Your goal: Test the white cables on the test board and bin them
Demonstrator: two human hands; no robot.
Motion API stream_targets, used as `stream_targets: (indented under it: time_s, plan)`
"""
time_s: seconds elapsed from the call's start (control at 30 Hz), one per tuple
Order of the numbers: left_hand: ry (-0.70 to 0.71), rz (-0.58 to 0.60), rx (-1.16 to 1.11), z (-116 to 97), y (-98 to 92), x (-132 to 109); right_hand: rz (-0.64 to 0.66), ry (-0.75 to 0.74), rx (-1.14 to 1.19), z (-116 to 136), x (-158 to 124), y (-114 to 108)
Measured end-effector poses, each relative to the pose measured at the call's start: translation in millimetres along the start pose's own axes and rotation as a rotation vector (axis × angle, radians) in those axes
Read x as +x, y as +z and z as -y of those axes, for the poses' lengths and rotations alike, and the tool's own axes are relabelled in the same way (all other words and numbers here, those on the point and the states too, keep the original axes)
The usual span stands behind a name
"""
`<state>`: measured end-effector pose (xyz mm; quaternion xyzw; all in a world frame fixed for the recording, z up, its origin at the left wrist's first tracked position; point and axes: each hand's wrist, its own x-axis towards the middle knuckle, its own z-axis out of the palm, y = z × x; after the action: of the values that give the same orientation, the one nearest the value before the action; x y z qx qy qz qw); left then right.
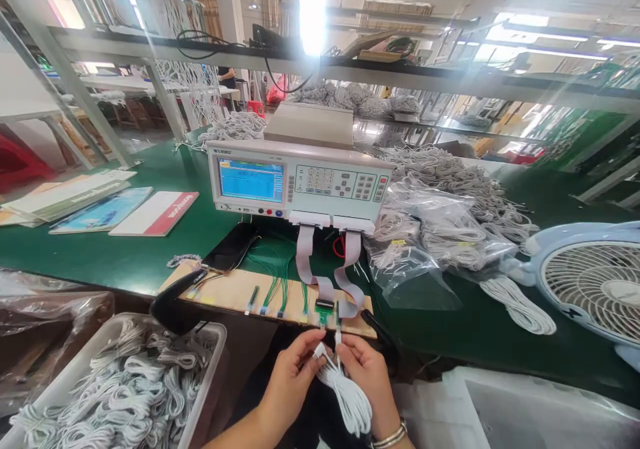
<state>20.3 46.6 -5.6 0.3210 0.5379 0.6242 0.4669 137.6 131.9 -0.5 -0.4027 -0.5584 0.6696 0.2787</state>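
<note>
A coiled white cable (350,406) hangs between my two hands in the head view. My left hand (296,377) is closed, pinching one end of the cable near its white plug (319,350). My right hand (369,372) is closed on the cable's other end, where a white connector (339,336) points up at the board's edge; I cannot tell whether it is seated in a socket. Just beyond my fingers is a small green circuit board (324,317), joined by grey ribbon cables (306,256) to a bench tester (300,182) with a lit blue screen.
A white bin of bundled cables (135,389) stands at lower left. Bagged cables (440,229) and a loose coil (520,306) lie to the right, beside a blue fan (600,282). Booklets (155,214) lie on the green table (200,169). Another white bin (500,402) is at lower right.
</note>
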Motion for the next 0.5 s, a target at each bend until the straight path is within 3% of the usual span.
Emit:
stream_targets:
  time_s: [0.1,0.2,0.27,0.4,0.5]
  plan:
    - [-0.042,0.031,-0.049,-0.7,-7.8,4.5,-0.030,0.064,0.086,0.9,2.9,6.3]
    - [-0.212,0.000,-0.145,-3.0,-12.8,9.7,-0.080,0.085,0.155,0.6,1.9,9.5]
    - [-0.334,-0.011,-0.203,-5.7,-13.9,12.9,-0.038,0.071,0.101,2.1,-1.9,7.0]
    - [-0.483,0.038,-0.327,-11.5,-11.2,17.9,0.093,-0.062,-0.284,10.0,-11.8,-6.4]
    - [-0.494,-0.004,-0.359,-12.7,-5.7,19.7,0.036,-0.228,-0.625,13.1,-16.2,-13.2]
